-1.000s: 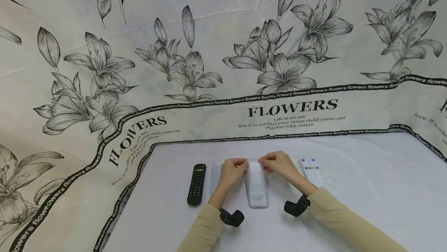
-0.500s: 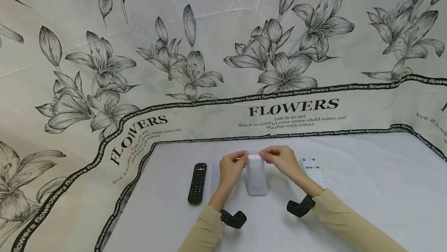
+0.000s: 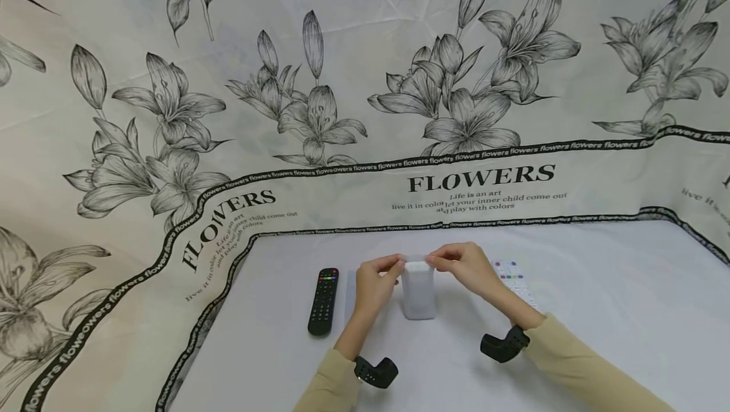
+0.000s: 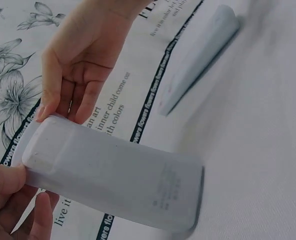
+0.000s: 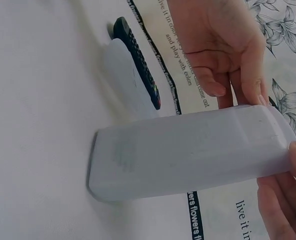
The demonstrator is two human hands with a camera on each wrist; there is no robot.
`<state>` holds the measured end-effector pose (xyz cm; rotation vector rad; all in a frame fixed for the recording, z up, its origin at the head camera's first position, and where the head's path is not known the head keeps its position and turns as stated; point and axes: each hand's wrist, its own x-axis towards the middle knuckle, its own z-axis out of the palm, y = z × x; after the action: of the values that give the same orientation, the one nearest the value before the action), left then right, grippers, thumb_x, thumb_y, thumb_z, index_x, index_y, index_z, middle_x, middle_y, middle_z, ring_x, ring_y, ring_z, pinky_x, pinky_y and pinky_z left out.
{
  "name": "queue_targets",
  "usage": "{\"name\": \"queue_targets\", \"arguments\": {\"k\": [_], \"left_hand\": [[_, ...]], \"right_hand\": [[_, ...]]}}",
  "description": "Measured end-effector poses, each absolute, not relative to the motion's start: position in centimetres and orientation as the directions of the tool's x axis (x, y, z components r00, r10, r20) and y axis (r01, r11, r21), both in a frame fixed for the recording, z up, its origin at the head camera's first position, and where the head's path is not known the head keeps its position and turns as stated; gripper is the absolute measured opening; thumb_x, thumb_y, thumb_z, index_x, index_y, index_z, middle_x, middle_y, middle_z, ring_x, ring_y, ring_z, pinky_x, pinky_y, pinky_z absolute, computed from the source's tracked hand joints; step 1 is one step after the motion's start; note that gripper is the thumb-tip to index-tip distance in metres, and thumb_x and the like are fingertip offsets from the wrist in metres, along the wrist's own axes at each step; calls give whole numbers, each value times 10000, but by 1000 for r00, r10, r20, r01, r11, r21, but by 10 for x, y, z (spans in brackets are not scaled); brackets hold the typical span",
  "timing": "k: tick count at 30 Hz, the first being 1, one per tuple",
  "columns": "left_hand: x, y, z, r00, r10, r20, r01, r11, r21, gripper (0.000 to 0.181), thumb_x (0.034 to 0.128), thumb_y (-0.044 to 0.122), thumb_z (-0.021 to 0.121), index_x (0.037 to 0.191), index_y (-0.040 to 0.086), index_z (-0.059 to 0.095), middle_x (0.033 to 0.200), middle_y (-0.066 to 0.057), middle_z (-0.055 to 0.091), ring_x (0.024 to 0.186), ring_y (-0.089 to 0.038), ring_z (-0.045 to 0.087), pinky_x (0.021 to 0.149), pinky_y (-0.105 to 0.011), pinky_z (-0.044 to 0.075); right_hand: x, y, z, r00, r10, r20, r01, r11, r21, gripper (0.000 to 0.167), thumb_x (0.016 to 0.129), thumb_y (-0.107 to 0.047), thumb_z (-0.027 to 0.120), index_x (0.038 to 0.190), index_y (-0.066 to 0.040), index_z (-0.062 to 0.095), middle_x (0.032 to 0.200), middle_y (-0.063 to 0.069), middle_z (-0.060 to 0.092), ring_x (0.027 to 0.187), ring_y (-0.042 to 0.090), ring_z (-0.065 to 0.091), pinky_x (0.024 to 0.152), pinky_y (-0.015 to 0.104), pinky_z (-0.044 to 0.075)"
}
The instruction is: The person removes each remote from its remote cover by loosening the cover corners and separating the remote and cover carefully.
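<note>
- Right of lower centre, a pale translucent sleeve [image 3: 419, 295] stands tilted, top end between the fingers.
- At its upper-left corner, the left hand [image 3: 373, 282] pinches the edge between thumb and fingertip.
- Upper right, the right hand [image 3: 467, 269] pinches likewise.
- Its lower end seems to touch the table [image 3: 422, 367].
</note>
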<state>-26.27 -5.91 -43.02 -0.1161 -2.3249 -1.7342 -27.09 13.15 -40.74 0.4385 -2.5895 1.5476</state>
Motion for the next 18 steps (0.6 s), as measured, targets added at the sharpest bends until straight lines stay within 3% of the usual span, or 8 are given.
{"name": "queue_targets", "arguments": {"k": [5, 14, 18], "left_hand": [[-260, -60, -431, -977, -43, 210, 191, 276, 942, 193, 888, 141, 672, 1019, 16, 737, 950, -124, 742, 757, -113, 669, 609, -191, 550], [-262, -63, -434, -991, 17, 132, 133, 176, 975, 221, 913, 127, 641, 1061, -22, 713, 1001, -162, 727, 783, -106, 659, 620, -217, 564], [-264, -61, -436, -992, 32, 126, 129, 133, 983, 232, 919, 103, 629, 1081, -47, 697, 1031, -191, 715, 819, -131, 671, 628, -228, 574]], "right_hand": [[-268, 136, -403, -957, -250, 149, -243, 404, -882, 269, 916, -227, 644, 976, 26, 712, 954, 137, 727, 856, 233, 688, 766, 336, 567], [-272, 137, -402, -959, -284, -20, -75, 317, -945, 298, 927, -177, 613, 1061, 84, 662, 960, 46, 705, 873, 150, 668, 832, 368, 571], [-275, 140, -406, -948, -308, -79, 0, 249, -968, 327, 938, -188, 599, 1103, 92, 637, 919, -30, 680, 862, 78, 638, 820, 298, 569]]}}
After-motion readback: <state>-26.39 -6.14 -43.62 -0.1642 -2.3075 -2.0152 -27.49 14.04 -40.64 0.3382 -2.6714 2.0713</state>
